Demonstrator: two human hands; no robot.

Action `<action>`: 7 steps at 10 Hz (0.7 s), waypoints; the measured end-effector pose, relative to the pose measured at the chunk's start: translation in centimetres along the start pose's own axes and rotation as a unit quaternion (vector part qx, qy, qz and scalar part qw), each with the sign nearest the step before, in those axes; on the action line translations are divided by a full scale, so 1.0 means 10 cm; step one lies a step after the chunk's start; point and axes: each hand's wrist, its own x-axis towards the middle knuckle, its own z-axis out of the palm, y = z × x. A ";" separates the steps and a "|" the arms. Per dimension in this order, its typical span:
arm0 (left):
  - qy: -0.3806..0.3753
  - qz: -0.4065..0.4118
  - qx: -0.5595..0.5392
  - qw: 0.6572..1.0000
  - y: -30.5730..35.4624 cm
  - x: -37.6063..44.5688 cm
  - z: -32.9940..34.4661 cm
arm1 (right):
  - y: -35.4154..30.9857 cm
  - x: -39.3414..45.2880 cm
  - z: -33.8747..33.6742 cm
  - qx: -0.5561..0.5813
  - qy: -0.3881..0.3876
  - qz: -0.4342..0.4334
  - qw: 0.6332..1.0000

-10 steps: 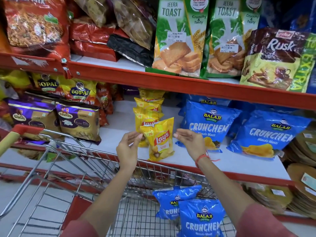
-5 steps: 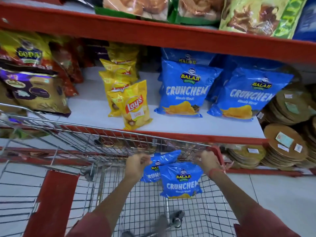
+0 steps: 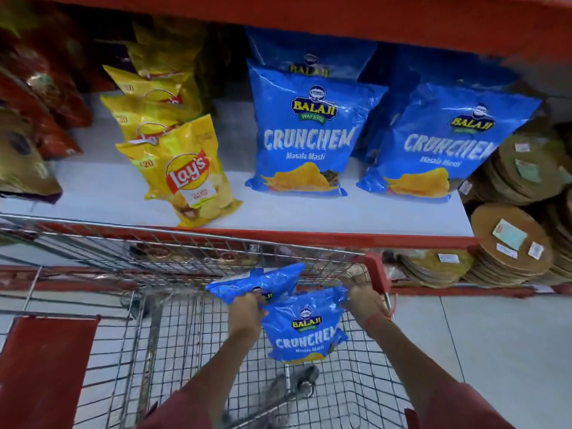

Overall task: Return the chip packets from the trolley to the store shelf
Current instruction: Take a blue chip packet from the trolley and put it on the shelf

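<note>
Two blue Balaji Crunchem packets lie in the wire trolley (image 3: 185,243). My left hand (image 3: 247,308) grips the far blue packet (image 3: 263,281) by its lower edge. My right hand (image 3: 360,297) holds the top right corner of the near blue packet (image 3: 305,329). On the white store shelf (image 3: 278,212) above the trolley stand more blue Crunchem packets (image 3: 305,134) and, to their left, a row of yellow Lay's packets (image 3: 185,171).
A red upper shelf edge (image 3: 340,13) overhangs the packets. Stacks of round brown papad packs (image 3: 513,243) fill the right side. Red and dark snack bags (image 3: 40,119) crowd the shelf's left. The trolley's red seat flap (image 3: 43,366) is at lower left.
My hands left the yellow Lay's packet on the shelf, dropped into the trolley and closed on the two blue packets. The camera tilted downward.
</note>
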 end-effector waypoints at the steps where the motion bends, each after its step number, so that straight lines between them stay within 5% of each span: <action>1: -0.013 0.000 0.034 0.999 -0.08 -0.04 0.01 | 0.00 -0.03 -0.05 0.055 0.019 0.018 0.998; 3: 0.032 0.064 -0.021 0.997 -0.29 -0.40 -0.14 | -0.01 -0.35 -0.30 0.121 0.037 -0.110 0.986; 7: 0.166 0.263 -0.137 0.940 0.26 -1.02 -1.32 | -0.13 -1.34 -1.45 0.210 0.317 -0.215 0.899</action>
